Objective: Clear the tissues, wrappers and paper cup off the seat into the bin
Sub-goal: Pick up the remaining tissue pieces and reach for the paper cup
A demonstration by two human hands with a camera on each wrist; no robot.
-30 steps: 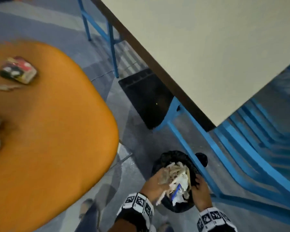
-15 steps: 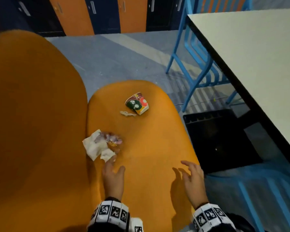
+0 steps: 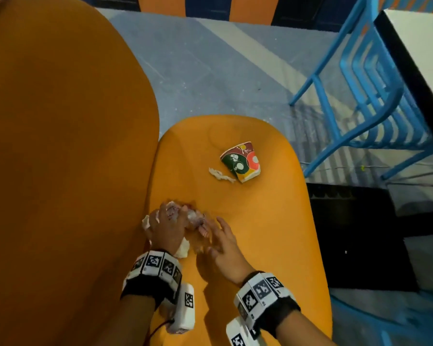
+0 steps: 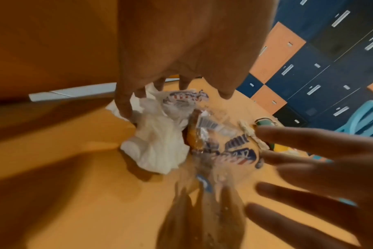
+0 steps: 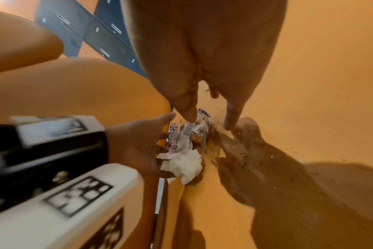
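Observation:
On the orange seat (image 3: 260,233) my left hand (image 3: 170,216) covers a pile of crumpled white tissue (image 4: 158,144) and clear printed wrappers (image 4: 215,139), its fingers curled over them. My right hand (image 3: 219,233) is beside the pile with fingers spread, and its thumb (image 5: 187,112) touches a wrapper (image 5: 181,134). The tissue (image 5: 185,165) lies against my left palm. Farther up the seat a squashed printed paper cup (image 3: 241,162) lies on its side, with a small twisted tissue scrap (image 3: 220,174) next to it. The bin is out of view.
The chair's tall orange backrest (image 3: 60,146) rises on the left. To the right of the seat a black mat (image 3: 348,233) lies on the floor. A blue chair (image 3: 365,101) and a white table (image 3: 425,58) stand at the far right.
One second ago both hands were at the black bin on the floor. They came back over the seat; now the left hand has curled onto the pile and the right has reached its side.

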